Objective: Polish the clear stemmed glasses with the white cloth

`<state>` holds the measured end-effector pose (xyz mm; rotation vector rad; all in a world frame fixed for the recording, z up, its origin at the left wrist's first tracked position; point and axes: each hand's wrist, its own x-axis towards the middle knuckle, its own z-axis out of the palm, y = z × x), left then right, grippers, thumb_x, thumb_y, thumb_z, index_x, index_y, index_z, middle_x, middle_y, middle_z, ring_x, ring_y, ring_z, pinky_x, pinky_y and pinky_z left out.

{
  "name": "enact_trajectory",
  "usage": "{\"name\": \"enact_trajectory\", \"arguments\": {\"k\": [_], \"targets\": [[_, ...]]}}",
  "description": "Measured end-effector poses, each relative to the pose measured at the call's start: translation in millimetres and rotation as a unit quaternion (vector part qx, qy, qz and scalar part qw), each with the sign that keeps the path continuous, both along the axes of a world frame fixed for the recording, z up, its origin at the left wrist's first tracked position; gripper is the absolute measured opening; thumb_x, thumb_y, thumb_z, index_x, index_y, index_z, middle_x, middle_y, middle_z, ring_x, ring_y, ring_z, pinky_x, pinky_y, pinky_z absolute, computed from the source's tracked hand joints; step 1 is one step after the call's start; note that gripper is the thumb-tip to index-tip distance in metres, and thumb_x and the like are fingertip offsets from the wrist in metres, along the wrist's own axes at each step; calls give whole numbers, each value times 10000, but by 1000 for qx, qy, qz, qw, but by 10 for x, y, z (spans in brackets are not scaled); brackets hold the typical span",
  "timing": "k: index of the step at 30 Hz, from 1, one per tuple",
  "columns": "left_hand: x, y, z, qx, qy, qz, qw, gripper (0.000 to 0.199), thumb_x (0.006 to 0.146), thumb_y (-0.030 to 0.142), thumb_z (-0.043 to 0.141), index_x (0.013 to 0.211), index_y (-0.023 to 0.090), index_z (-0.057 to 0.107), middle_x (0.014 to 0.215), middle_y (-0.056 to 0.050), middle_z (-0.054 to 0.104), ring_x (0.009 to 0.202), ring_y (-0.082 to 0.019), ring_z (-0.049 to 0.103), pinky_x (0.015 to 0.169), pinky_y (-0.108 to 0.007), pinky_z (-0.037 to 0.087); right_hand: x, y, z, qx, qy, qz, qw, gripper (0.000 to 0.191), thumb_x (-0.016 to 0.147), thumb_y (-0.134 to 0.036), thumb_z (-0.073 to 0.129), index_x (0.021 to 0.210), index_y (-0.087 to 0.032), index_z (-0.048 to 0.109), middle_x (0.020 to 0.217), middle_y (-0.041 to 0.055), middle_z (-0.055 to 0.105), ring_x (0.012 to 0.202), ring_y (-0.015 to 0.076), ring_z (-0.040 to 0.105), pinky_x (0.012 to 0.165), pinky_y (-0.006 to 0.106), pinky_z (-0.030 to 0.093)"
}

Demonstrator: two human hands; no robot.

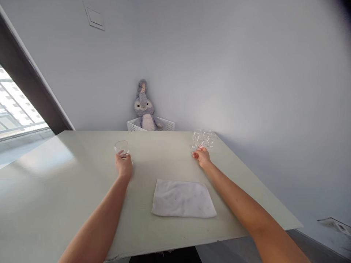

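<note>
On the pale table, toward its far half, both arms are stretched out to glassware. The left hand is wrapped around the base of a single clear glass standing upright at the far left of the reach, fingers closed on its lower part. The right hand is at the foot of a cluster of clear glasses near the far right corner; its fingertips seem pinched on the nearest one, though the glass is so transparent that I cannot tell for sure whether it grips or only touches.

As I judge it, the risk sits mostly on the right. Those glasses stand touching or just beside one another and close to the table's right edge, so drawing one out at a slant could knock a neighbour over or nudge it off the side. On the left, a grip so low on the glass could let it tip if lifted fast.

Both forearms are nearly straight, running from the near edge outward, palms turned down and inward, wrists low over the surface. Between them, nearer the person, a white cloth lies flat. Beyond the far edge a grey plush toy sits in a white basket against the wall.
</note>
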<state>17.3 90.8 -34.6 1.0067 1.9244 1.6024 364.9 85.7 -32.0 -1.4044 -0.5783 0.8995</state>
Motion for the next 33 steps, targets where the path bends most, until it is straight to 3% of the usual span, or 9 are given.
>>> {"name": "enact_trajectory", "arguments": {"k": [6, 12, 16, 19, 22, 26, 29, 33], "targets": [[-403, 101, 48, -4, -14, 130, 991, 421, 689, 178, 529, 1095, 216, 427, 742, 26, 455, 597, -102, 462, 660, -287, 411, -166, 73, 4, -2, 0, 38, 999, 303, 581, -119, 578, 848, -202, 461, 836, -11, 537, 533, 60, 543, 418, 161, 442], [-332, 55, 83, 22, -34, 202, 978, 509, 618, 80, 528, 1077, 230, 367, 957, -36, 406, 802, -156, 475, 746, -329, 394, -749, 85, -12, 4, -8, 124, 992, 346, 606, -90, 514, 943, -160, 477, 959, 38, 532, 518, 45, 532, 434, 170, 432], [-252, -50, 199, 149, 16, 254, 955, 387, 589, 33, 454, 921, 210, 362, 954, -31, 358, 804, -142, 430, 740, -300, 379, -1227, 12, 42, 12, 8, 210, 978, 413, 615, -95, 530, 1026, -127, 503, 1109, 108, 517, 578, 79, 575, 501, 220, 475], [-171, -126, 281, 221, 63, 215, 949, 344, 570, 20, 431, 836, 207, 321, 880, -4, 335, 715, -111, 388, 708, -269, 369, -1414, -61, 87, 20, 29, 256, 966, 460, 605, -123, 584, 1061, -137, 526, 1160, 124, 514, 629, 123, 609, 535, 259, 501], [-32, -179, 303, 238, 57, 175, 954, 325, 575, 24, 435, 817, 204, 314, 822, 13, 323, 673, -97, 360, 688, -255, 365, -1348, -85, 91, 27, 32, 224, 974, 463, 616, -133, 568, 1075, -157, 519, 1170, 113, 509, 645, 121, 612, 535, 249, 502], [252, -269, 249, 130, -59, 81, 986, 369, 638, 88, 460, 980, 190, 367, 833, 5, 398, 624, -81, 383, 631, -239, 382, -947, 9, 19, 16, 12, 69, 997, 487, 625, -106, 467, 1104, -195, 457, 1183, 82, 463, 612, 57, 566, 478, 175, 459], [453, -346, 179, 48, -95, -20, 994, 563, 659, 136, 494, 1186, 222, 317, 1135, -69, 424, 662, -74, 455, 596, -227, 397, -586, 129, -36, 10, 1, -34, 999, 559, 613, -109, 450, 1153, -246, 400, 1172, 46, 446, 597, 32, 536, 455, 140, 435], [565, -334, 38, -1, -77, -164, 984, 775, 661, 171, 550, 1327, 320, 182, 1312, -82, 379, 658, -76, 508, 559, -218, 410, -254, 285, -46, 19, 9, -68, 997, 660, 588, -98, 467, 1203, -298, 338, 1122, 15, 470, 603, 38, 543, 490, 154, 461]]}}
